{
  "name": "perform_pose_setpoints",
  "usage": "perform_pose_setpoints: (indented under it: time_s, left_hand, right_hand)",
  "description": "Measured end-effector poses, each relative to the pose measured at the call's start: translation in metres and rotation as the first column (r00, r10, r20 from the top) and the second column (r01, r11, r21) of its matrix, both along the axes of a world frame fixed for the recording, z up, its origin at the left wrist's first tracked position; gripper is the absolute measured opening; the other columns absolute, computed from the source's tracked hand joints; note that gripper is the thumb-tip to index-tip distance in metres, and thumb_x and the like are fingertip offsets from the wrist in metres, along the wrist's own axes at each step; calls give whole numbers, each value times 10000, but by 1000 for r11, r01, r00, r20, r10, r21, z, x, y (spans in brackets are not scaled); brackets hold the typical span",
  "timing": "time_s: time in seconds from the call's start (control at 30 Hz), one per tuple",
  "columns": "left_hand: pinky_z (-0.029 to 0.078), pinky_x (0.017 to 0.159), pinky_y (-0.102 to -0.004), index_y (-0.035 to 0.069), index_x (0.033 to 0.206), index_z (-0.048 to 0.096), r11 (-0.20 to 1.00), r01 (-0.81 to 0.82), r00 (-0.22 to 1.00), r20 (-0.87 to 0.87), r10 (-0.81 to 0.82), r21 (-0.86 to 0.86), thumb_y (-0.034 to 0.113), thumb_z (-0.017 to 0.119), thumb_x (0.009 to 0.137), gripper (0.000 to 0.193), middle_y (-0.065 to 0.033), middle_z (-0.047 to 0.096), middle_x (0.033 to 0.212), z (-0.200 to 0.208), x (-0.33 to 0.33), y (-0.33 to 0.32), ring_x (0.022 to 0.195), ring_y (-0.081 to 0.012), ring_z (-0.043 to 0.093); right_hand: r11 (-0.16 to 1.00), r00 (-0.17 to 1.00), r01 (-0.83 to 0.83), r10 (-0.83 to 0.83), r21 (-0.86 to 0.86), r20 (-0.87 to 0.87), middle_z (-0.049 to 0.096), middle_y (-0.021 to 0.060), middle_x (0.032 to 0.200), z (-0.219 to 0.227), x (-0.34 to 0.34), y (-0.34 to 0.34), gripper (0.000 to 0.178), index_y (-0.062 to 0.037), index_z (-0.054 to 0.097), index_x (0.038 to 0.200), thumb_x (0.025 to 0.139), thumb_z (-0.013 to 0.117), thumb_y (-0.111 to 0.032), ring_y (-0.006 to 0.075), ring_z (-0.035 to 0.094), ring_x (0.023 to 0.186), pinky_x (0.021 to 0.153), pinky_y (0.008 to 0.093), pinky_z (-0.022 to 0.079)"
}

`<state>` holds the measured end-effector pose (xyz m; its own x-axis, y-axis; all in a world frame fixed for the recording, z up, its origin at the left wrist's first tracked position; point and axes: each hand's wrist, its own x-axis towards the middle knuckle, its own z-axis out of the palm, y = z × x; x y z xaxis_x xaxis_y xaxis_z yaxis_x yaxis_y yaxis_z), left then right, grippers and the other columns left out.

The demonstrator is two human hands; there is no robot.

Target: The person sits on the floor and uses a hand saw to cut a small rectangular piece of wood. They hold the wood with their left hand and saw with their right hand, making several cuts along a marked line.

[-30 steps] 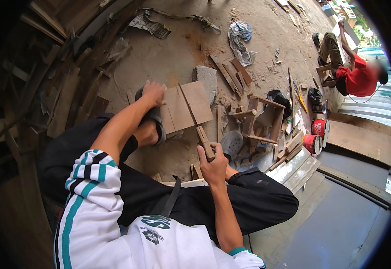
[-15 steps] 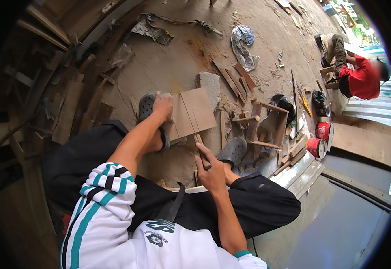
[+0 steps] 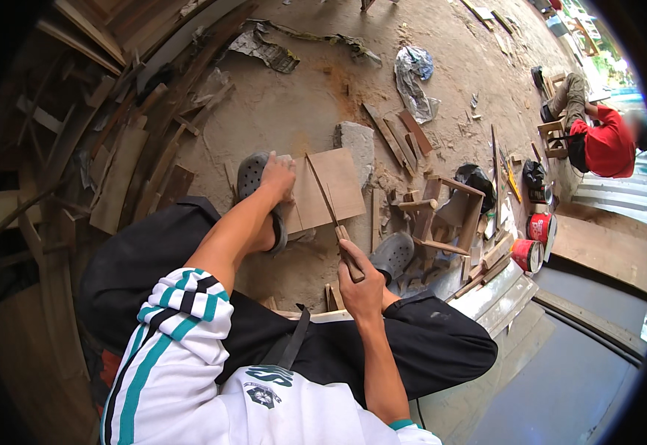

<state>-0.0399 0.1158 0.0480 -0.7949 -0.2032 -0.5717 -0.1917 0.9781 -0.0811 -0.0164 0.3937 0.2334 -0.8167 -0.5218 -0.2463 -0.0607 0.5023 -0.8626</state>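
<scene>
A thin, light brown wooden board [image 3: 348, 184] lies near the floor between my feet, with its far right edge by a grey concrete block [image 3: 358, 142]. My left hand [image 3: 278, 178] grips the board's left edge, beside my grey clog [image 3: 251, 176]; its fingertips are partly hidden. A handsaw [image 3: 329, 199] is seen nearly edge-on, its dark narrow blade running across the board. Around its wooden handle, at the board's near edge, my right hand [image 3: 363, 280] is closed. A thin dark line shows on the board left of the blade.
A small wooden stool frame [image 3: 449, 211] lies right of my other clog [image 3: 392, 256]. Wood scraps [image 3: 394, 141] and a crumpled plastic bag [image 3: 415, 83] litter the floor. Planks [image 3: 120, 178] crowd the left. Red cans [image 3: 527, 254] stand right; farther off sits a person in red [image 3: 606, 144].
The saw and my right hand have shifted slightly right and nearer to me, and the blade's tilt differs. The whole view has moved a little; my left hand stays on the board.
</scene>
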Motion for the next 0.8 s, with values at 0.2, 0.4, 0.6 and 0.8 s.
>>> perform_pose_setpoints:
  time_s: [0.2, 0.4, 0.6, 0.8]
  left_hand:
    - [154, 1220, -523, 6, 1543, 327, 1000, -7, 1000, 13, 7, -2, 654, 811, 668, 1191, -189, 471, 1511, 0, 1, -1, 1416, -294, 433]
    - [139, 1224, -517, -1, 1552, 302, 1000, 5, 1000, 10, -5, -21, 667, 801, 673, 1212, -184, 378, 1579, -1, -2, 1, 1461, -289, 371]
    - [130, 1225, -527, 3, 1560, 287, 1000, 4, 998, 69, -2, -30, 667, 788, 689, 1204, -176, 333, 1609, 6, -5, 2, 1483, -285, 336]
    - [129, 1227, -529, 4, 1557, 296, 999, 4, 998, 56, -1, -42, 646, 800, 687, 1193, -173, 333, 1609, -4, -5, 3, 1486, -283, 330]
  right_hand:
    - [998, 1000, -26, 25, 56, 16, 731, 174, 1111, 0, 16, 16, 380, -49, 655, 1268, 890, 624, -23, 235, 705, 1069, 921, 298, 513]
    - [996, 997, -63, 60, 66, 47, 674, 231, 1202, -39, -17, -35, 457, -105, 626, 1307, 860, 609, -15, 399, 651, 1112, 916, 416, 532]
    - [997, 998, -51, 49, 50, 45, 668, 208, 1257, -1, 11, 2, 464, -35, 623, 1292, 837, 583, 46, 332, 627, 1209, 994, 361, 498]
    - [996, 996, -65, 61, 68, 59, 647, 207, 1291, -46, -19, -48, 441, -23, 632, 1272, 838, 574, 31, 332, 631, 1204, 1005, 351, 488]
